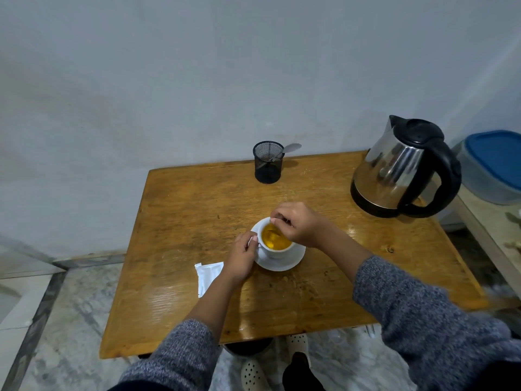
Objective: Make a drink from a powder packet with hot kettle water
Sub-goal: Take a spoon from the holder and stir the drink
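No text, label, brand or number can be read on anything here; the white packet [208, 277] looks blank.

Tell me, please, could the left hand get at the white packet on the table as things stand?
Probably yes. The packet lies flat on the table right beside the left hand's wrist, nothing covering it. But that hand is busy steadying the cup, so it would have to let go first.

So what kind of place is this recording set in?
Probably a plain room in a home, not a fitted kitchen: a small worn wooden table against a bare grey wall, a stainless steel electric kettle, and a marble-patterned tiled floor.
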`<state>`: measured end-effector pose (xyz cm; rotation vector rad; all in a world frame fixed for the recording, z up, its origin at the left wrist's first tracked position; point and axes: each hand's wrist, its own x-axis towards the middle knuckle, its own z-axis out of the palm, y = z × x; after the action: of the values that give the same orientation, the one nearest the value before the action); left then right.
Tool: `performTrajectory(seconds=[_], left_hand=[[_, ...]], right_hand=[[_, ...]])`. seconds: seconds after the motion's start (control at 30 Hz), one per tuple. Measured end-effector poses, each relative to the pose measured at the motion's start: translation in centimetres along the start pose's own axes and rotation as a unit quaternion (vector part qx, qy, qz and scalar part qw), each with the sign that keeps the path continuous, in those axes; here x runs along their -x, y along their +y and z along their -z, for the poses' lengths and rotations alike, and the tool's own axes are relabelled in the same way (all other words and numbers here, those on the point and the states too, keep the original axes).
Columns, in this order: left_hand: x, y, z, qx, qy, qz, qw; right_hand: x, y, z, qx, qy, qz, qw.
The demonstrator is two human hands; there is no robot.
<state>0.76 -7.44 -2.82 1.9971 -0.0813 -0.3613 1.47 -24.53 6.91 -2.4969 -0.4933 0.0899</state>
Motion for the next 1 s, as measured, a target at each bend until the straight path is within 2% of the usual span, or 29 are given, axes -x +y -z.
performTrajectory(seconds=[0.1, 0.23, 0.4, 0.5, 0.67, 0.8, 1.0], left_hand=[[0.0, -0.1, -0.1, 0.0, 0.008, 0.004, 1.0], [-0.1, -0.3, -0.3, -0.001, 0.009, 0.011, 1.0], [0.0, -0.1, -0.2, 0.004, 0.011, 0.012, 1.0], [0.1, 0.1, -0.2, 0.007, 0.008, 0.012, 1.0], [0.2, 0.4, -0.1, 0.001, 0.002, 0.015, 1.0], [0.1, 0.5, -0.1, -0.004, -0.007, 0.02, 1.0], [-0.2, 0.3, -0.1, -0.02, -0.01, 0.023, 0.999]], right_hand=[[0.3, 0.6, 0.0, 0.016, 0.024, 0.004, 1.0], [0.6, 0.9, 0.7, 0.047, 0.002, 0.006, 0.999], [1.0, 0.5, 1.0, 0.013, -0.014, 0.007, 1.0], [1.2, 0.0, 0.3, -0.034, 0.009, 0.009, 0.999], [1.0, 0.2, -0.3, -0.034, 0.037, -0.011, 0.999], [1.2, 0.7, -0.1, -0.005, 0.058, -0.027, 0.998], [1.7, 0.3, 0.2, 0.053, 0.033, -0.015, 0.998]])
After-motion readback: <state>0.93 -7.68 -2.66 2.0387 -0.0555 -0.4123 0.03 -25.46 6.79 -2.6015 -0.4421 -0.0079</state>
